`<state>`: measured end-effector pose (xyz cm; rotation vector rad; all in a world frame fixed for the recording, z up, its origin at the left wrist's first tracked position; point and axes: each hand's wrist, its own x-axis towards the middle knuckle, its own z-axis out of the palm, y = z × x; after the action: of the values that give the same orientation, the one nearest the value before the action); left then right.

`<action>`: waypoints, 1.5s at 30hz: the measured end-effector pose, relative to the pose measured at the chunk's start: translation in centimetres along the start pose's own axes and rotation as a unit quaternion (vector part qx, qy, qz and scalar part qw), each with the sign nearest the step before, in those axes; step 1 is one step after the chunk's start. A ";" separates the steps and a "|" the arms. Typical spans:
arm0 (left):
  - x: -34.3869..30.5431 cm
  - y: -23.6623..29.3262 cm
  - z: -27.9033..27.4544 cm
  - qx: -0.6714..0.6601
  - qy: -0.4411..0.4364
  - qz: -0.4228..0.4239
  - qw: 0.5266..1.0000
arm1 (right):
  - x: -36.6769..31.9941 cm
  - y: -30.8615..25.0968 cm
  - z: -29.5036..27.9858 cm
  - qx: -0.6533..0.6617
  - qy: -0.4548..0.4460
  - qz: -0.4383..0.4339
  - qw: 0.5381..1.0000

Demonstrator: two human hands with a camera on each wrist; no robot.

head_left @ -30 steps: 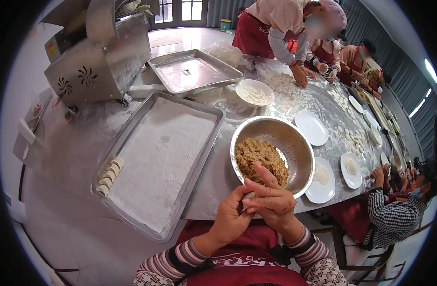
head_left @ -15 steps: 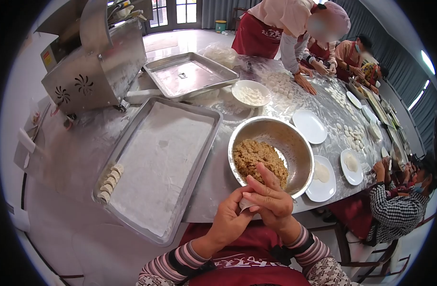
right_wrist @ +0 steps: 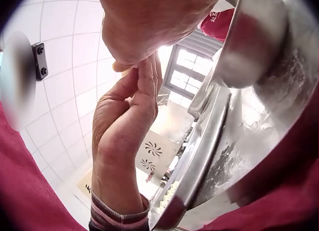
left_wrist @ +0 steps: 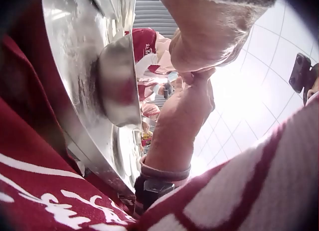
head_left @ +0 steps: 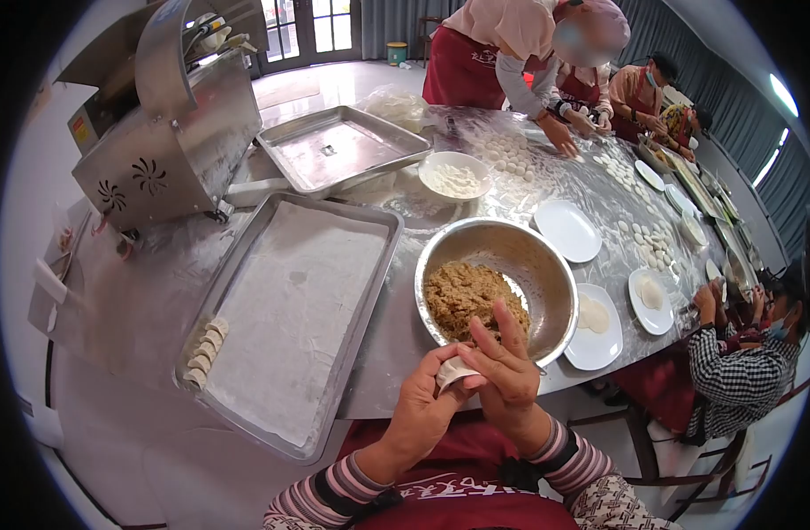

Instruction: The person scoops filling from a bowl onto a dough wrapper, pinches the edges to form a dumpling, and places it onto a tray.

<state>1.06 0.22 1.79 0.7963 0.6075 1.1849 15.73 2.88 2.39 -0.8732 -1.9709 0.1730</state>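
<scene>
A pale dumpling (head_left: 454, 372) with a folded wrapper sits between my two hands, over the near rim of the steel bowl. My left hand (head_left: 425, 395) grips it from the left with curled fingers and thumb. My right hand (head_left: 509, 378) meets it from the other side, thumb and forefinger at its edge, the other fingers stretched upward. Brown minced filling (head_left: 475, 296) is heaped in the bowl (head_left: 559, 300) just beyond. Both wrist views show the hands joined from below; there the left hand (right_wrist: 124, 116) and right hand (left_wrist: 177, 119) largely hide the dumpling.
Several finished dumplings (head_left: 207, 353) line the left edge of a paper-lined tray (head_left: 290, 300). An empty metal tray (head_left: 343, 146), a flour bowl (head_left: 455, 177) and a steel machine (head_left: 171, 141) stand behind. To the right are white plates (head_left: 568, 231), some with wrappers (head_left: 592, 314). Other people work around the table.
The right fingers have lifted and straightened, and more of the dumpling shows between the hands. The head view has shifted slightly. Across the table, a person's hands have moved over the dough pieces.
</scene>
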 end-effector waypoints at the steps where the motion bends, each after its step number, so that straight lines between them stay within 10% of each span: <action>1: 0.0 -0.1 -0.1 0.006 0.002 -0.005 1.000 | 0.1 -0.3 0.1 0.005 0.012 0.016 1.000; 24: 0.3 1.1 -1.9 -0.210 -0.107 -0.093 0.967 | 0.1 -0.2 0.2 0.058 0.041 0.049 0.996; 45: 0.6 2.5 -2.4 -0.198 -0.118 -0.171 0.958 | 1.9 0.8 -0.4 0.213 -0.160 -0.009 0.964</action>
<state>-2.06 1.77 2.31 0.4570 0.2788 0.8392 15.84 4.57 3.56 -0.5685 -2.1210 0.7385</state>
